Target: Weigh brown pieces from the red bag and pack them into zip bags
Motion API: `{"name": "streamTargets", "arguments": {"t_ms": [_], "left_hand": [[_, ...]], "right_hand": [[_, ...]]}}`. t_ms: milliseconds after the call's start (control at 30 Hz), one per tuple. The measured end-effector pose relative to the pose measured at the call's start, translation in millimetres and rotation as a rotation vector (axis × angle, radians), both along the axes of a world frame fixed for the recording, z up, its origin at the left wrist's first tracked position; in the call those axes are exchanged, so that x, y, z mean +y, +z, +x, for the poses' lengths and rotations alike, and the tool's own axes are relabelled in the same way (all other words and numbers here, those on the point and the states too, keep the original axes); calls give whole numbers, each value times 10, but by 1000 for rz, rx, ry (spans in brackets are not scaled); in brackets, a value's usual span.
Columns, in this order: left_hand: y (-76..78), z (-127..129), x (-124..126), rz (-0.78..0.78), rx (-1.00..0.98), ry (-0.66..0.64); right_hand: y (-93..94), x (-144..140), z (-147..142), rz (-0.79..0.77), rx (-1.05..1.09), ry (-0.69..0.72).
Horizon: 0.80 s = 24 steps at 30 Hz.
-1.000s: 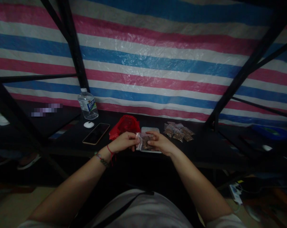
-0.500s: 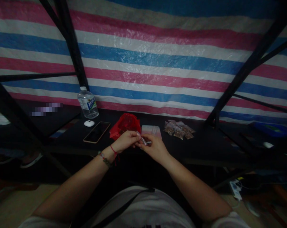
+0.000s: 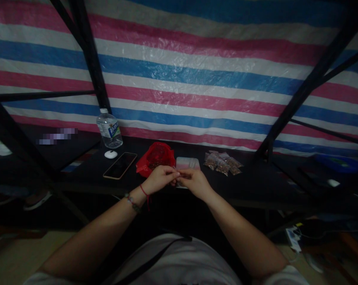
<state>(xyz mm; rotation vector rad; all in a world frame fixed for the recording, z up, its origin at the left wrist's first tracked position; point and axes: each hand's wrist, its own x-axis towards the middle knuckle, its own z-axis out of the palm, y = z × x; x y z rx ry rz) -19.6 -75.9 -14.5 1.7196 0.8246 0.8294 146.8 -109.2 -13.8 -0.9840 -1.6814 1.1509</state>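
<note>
Striped tarp hangs behind a dark table (image 3: pixel 250 186) where both hands meet at the near edge. Left hand (image 3: pixel 159 179) and right hand (image 3: pixel 193 182) pinch a small clear bag (image 3: pixel 177 174) between fingertips, now nearly hidden; a second ago it was spread open and plainly showed brown contents, so it looks folded or pressed shut. Just behind lie a tray (image 3: pixel 187 162), a red bag (image 3: pixel 155 157), filled packets (image 3: pixel 223 163), a phone (image 3: pixel 120 165) and a bottle (image 3: pixel 109 128).

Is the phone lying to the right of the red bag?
No, the phone lies left of the red bag, near the water bottle.
</note>
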Motion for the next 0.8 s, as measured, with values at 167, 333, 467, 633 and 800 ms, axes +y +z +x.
{"name": "streamTargets", "arguments": {"t_ms": [167,333,467,633,800], "left_hand": [[60,-12,-22,-2,28,1],[70,-26,-47,-5,72,-85],[59,-30,-63,98,176,-86],[111,-77,-61,328,348,198],[211,-132,-74,527,364,298]], "right_hand": [[39,19,75,-202,89,36],[1,35,116,-169,1,-16],[30,11,97,220,-404,-118],[97,-15,86,426,-666,-337],[53,2,63,316,-466,-300]]}}
